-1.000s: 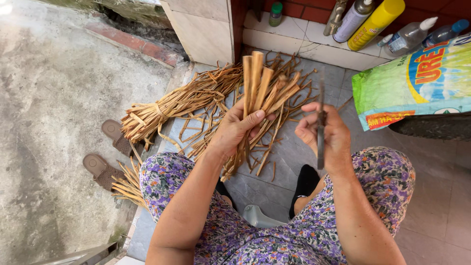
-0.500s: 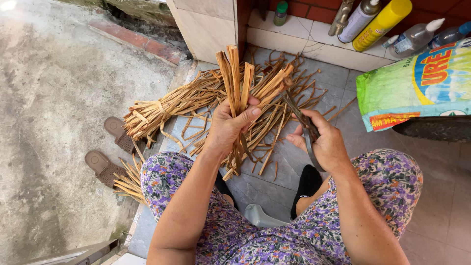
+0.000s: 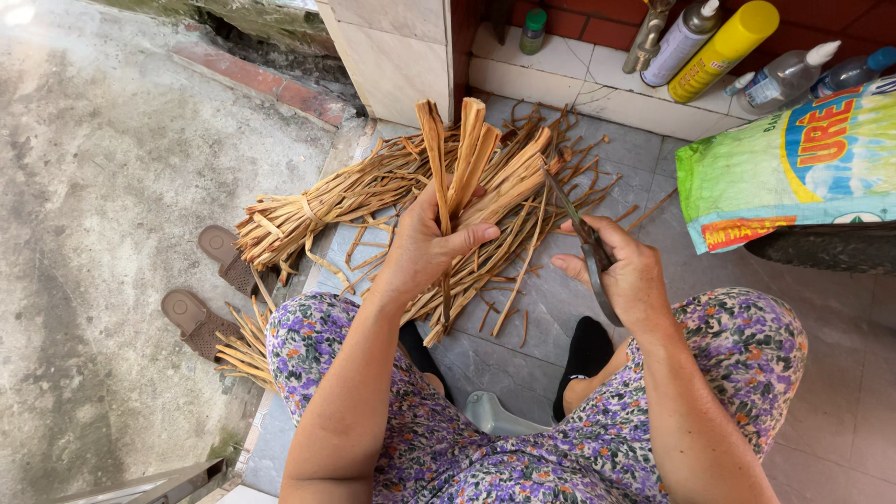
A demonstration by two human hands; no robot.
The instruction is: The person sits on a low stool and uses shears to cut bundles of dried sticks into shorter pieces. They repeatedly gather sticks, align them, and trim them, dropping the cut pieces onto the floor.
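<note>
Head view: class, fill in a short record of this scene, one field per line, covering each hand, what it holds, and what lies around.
Left hand: grips a bunch of dry tan strips, upright and fanned out
Right hand: holds a thin dark blade
Floor: grey tiles with a tied bundle of strips
Left edge: two brown sandals on concrete
Back ledge: bottles, colourful sack
</note>
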